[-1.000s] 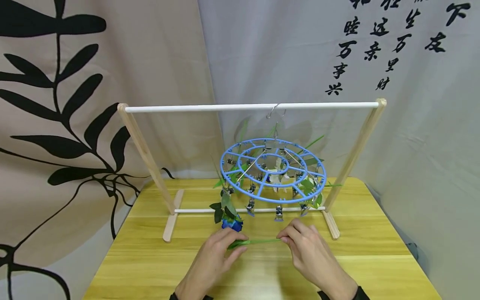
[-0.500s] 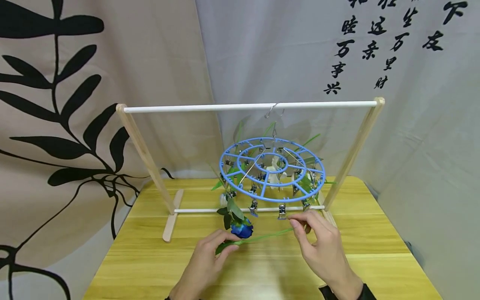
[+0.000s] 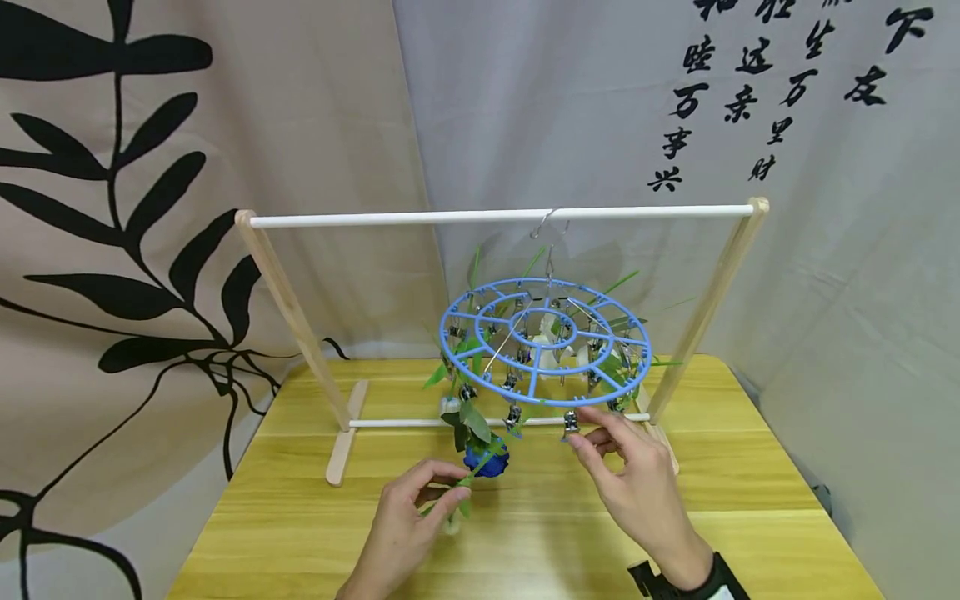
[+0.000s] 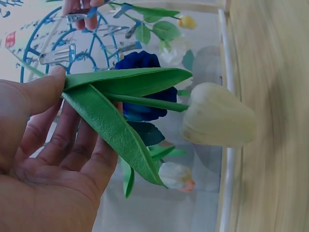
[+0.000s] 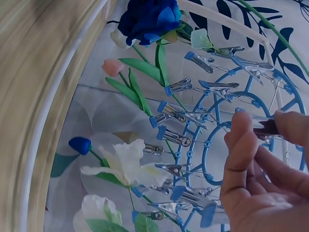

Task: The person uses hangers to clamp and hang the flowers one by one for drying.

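Note:
My left hand (image 3: 420, 517) pinches a white tulip (image 4: 217, 116) by its green stem, between thumb and fingers. The tulip's bloom points toward the table in the head view, and its stem slants up past the blue rose (image 3: 487, 460). With thumb and fingertips, my right hand (image 3: 637, 475) pinches a metal clip (image 3: 572, 421) at the front of the round blue hanger (image 3: 536, 379). Whether that clip's jaws are apart cannot be told. The blue rose hangs head down from the hanger's front left.
The hanger hangs from the white rod (image 3: 390, 218) of a wooden stand (image 3: 292, 321). Other flowers dangle from its clips, among them a pink tulip (image 5: 113, 67) and a white lily (image 5: 128, 164). A lower white bar (image 3: 397, 422) crosses behind the hands, above the wooden table (image 3: 247, 533).
My right hand has let go of the tulip's stem end, moved up and taken hold of a front clip. My left hand has shifted slightly left and tilted the stem upward.

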The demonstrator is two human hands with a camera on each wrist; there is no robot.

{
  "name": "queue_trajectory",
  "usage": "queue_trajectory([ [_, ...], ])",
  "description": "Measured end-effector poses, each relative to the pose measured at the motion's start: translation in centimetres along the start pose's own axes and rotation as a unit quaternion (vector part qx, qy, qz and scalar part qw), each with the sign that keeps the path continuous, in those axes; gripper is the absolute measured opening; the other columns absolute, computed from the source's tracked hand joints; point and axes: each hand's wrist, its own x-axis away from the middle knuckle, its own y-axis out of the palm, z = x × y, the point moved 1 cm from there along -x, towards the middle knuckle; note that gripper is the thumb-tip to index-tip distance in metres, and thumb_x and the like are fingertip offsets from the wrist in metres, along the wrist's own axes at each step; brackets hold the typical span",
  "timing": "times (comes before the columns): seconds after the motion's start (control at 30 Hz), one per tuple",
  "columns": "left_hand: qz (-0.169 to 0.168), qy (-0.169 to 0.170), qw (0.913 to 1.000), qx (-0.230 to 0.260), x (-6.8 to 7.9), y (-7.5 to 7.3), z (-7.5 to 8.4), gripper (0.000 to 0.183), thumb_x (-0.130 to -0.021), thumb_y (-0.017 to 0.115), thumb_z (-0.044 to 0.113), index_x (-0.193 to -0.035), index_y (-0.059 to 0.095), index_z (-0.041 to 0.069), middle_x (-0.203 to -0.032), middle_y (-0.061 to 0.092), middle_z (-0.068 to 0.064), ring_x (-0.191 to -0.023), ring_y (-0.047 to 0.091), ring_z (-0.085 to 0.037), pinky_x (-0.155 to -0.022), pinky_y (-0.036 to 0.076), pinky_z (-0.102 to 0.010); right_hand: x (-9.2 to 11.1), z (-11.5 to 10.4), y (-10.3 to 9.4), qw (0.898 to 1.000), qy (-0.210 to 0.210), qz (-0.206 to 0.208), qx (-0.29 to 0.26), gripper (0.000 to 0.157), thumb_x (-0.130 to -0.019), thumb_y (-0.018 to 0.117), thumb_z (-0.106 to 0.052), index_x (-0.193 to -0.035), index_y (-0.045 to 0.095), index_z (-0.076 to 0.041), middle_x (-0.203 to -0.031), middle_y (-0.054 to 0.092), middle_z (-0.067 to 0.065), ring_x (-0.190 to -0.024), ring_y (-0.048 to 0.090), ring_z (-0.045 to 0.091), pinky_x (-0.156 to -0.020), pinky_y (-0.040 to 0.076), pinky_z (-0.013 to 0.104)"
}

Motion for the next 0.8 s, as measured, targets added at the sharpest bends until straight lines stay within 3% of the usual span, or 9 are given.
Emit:
queue_trajectory([
  [0.13,0.003,-0.006,0.9992,0.04,0.1,0.24,0.02,0.019,-0.106,0.085,0.008,-0.123,0.081,0.018,-0.126,0.084,-0.015,-0.112,0.082,-0.01,-0.099,0.071,-0.029,-0.29,0.15,0.46,0.999,0.008,-0.006,-0.046,0.038,-0.095,0.089,0.01,-0.131,0.081,0.0,-0.1,0.086,0.003,-0.079,0.077,0.003,-0.077,0.063,0.013],
  [0.23,0.003,-0.012,0.9983,0.057,0.17,0.44,0.06,0.019,-0.107,0.084,0.007,-0.124,0.081,0.016,-0.128,0.083,-0.017,-0.114,0.081,-0.009,-0.101,0.07,-0.029,-0.5,0.2,0.69,0.996,0.014,-0.01,-0.084,0.034,-0.096,0.087,0.012,-0.127,0.081,-0.001,-0.092,0.084,0.003,-0.075,0.077,0.006,-0.073,0.063,0.015],
  [0.53,0.005,-0.019,0.9963,0.084,0.06,0.74,0.5,0.019,-0.107,0.084,0.007,-0.125,0.079,0.011,-0.13,0.081,-0.019,-0.113,0.081,-0.01,-0.1,0.071,-0.029,-0.9,0.32,0.93,0.986,0.044,-0.039,-0.155,0.027,-0.103,0.081,0.01,-0.127,0.079,-0.002,-0.1,0.085,0.015,-0.075,0.078,0.009,-0.071,0.067,0.021],
  [0.63,0.005,-0.03,0.9956,0.089,-0.02,0.81,0.68,0.019,-0.107,0.084,0.007,-0.125,0.079,0.01,-0.13,0.081,-0.019,-0.112,0.081,-0.01,-0.1,0.071,-0.029,-0.99,0.32,0.97,0.982,0.055,-0.045,-0.177,0.029,-0.103,0.081,0.012,-0.127,0.079,-0.003,-0.109,0.086,0.013,-0.077,0.079,0.012,-0.073,0.068,0.023],
  [0.8,0.009,-0.052,0.9943,0.093,-0.17,0.95,0.92,0.019,-0.107,0.084,0.005,-0.125,0.08,0.01,-0.13,0.081,-0.013,-0.111,0.081,-0.01,-0.101,0.07,-0.029,-1.06,-0.08,1.09,0.973,0.07,-0.047,-0.213,0.031,-0.102,0.081,0.013,-0.127,0.08,-0.005,-0.125,0.084,-0.003,-0.082,0.08,0.015,-0.075,0.07,0.026],
])
